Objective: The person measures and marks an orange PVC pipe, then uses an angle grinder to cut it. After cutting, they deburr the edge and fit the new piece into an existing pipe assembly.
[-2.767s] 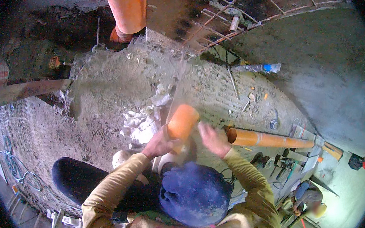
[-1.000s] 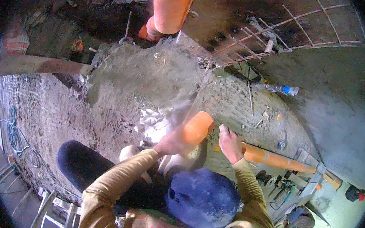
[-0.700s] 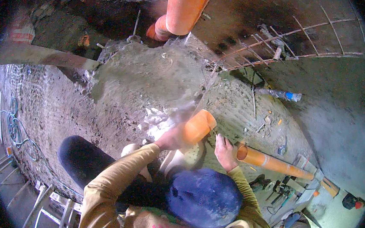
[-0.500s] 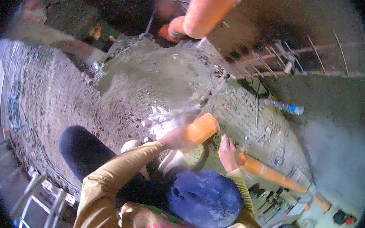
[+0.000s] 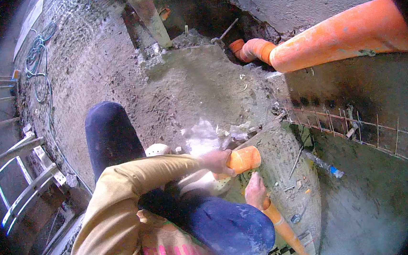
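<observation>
My left hand (image 5: 218, 163) grips a short orange pipe fitting (image 5: 246, 159) above my light perforated clog (image 5: 201, 182). The fitting's wider end points right. Just right of and below it, my right hand (image 5: 255, 190) is closed, its fingers drawn together; whatever they hold, if anything, I cannot make out. Beside my right wrist runs a longer orange pipe (image 5: 284, 226), slanting down to the right. Its upper end is partly hidden by the hand, and I cannot tell whether they touch. Crumpled whitish plastic or paper (image 5: 203, 136) lies on the ground beyond my left hand.
A large orange pipe (image 5: 340, 37) enters a dug hole at the back. Rebar mesh (image 5: 352, 128) runs along the right. A ladder (image 5: 23, 180) is at the left, near a coiled hose (image 5: 40, 59). A plank (image 5: 147, 17) leans at the far side over rough ground.
The view has swung, so the surroundings sit differently in it. My left hand still holds the fitting, now slightly lower and further right. My right hand stays closed near it.
</observation>
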A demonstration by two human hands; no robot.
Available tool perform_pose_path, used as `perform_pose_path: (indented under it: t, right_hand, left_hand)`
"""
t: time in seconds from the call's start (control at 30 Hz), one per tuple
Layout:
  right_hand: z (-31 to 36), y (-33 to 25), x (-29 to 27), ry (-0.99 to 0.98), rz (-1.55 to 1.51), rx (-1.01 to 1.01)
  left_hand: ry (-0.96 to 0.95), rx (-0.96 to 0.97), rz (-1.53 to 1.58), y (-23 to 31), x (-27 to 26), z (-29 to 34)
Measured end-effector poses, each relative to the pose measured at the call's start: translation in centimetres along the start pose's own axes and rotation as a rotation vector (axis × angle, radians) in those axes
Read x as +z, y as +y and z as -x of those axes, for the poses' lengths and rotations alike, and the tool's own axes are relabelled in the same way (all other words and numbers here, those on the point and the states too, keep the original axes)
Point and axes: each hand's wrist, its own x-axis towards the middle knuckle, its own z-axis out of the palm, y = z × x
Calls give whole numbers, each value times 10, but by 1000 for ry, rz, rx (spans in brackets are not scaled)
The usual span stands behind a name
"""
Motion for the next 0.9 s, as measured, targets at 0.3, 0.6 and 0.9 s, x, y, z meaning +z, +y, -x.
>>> perform_pose_path:
  t: [0.3,0.6,0.9]
  right_hand:
    - [-49,5,5,392,-633,377]
    - [-51,-11,12,132,-946,688]
    - [-50,0,25,193,-1139,678]
  left_hand:
    - [-18,125,38,-3,9,1]
    - [42,318,236,-11,20,20]
    - [-321,80,206,4,-25,13]
